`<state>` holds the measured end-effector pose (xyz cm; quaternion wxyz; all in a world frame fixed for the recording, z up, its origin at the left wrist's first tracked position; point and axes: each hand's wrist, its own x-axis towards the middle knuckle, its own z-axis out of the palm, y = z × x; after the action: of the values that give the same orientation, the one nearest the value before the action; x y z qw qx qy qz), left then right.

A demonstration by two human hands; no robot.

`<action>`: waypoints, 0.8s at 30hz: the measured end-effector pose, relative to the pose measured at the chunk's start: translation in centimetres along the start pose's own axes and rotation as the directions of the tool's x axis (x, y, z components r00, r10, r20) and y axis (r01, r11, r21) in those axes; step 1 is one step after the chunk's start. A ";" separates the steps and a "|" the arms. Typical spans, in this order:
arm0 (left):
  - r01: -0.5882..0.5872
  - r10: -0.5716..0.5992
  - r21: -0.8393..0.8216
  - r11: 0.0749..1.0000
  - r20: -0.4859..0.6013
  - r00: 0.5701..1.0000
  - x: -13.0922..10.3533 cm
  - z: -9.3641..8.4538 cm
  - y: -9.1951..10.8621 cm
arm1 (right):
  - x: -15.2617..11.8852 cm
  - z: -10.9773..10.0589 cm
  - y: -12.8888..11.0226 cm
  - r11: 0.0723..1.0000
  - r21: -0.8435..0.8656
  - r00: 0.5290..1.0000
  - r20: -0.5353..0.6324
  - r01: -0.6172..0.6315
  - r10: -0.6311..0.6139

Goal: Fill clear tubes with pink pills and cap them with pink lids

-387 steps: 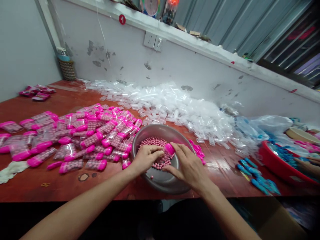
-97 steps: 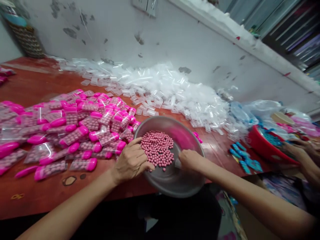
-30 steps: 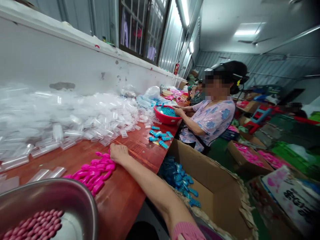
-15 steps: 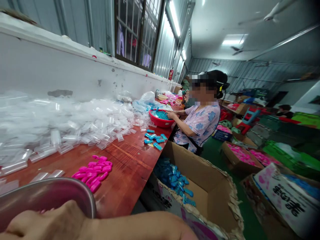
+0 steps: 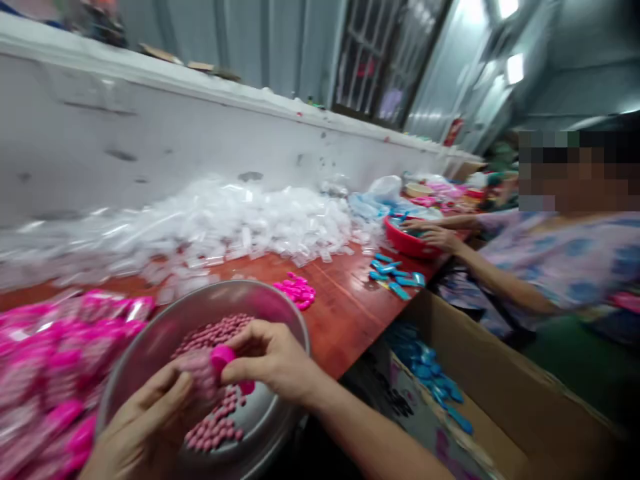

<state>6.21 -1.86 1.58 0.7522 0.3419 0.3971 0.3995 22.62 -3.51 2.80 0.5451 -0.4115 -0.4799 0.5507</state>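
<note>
Between right fingers (image 5: 247, 370), pink cap (image 5: 221, 359).

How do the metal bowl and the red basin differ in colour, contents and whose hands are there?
The metal bowl is grey; the red basin is red. The bowl holds pink beads, the basin blue pieces. The wearer's left hand and right hand are over the bowl; a co-worker's hands are at the basin. Both are round and open-topped.

motion blur — glare from tubes (image 5: 515, 69)
</note>
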 end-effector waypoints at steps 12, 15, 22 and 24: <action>-0.426 0.286 0.454 0.783 0.345 0.894 -0.6 -2.6 2.2 | -0.1 1.2 -1.3 0.891 -0.411 0.979 0.015 0.193 -0.205; -0.516 0.322 0.509 0.689 0.423 0.847 -1.0 -2.9 2.3 | 0.4 1.9 -1.8 0.819 -0.527 0.972 0.180 0.226 -0.153; -0.584 0.436 0.579 0.569 0.389 0.811 -1.4 -3.7 1.1 | -0.1 2.8 -1.1 0.663 -0.707 0.957 0.286 0.246 -0.050; -0.601 0.445 0.572 0.558 0.405 0.798 -1.3 -3.9 0.7 | -0.9 3.1 -0.9 0.481 -0.807 0.937 0.332 0.342 -0.110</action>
<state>2.07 -1.94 0.84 0.4584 0.7341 0.3098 0.3937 19.83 -4.67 4.25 0.2787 -0.4901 -0.7988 0.2098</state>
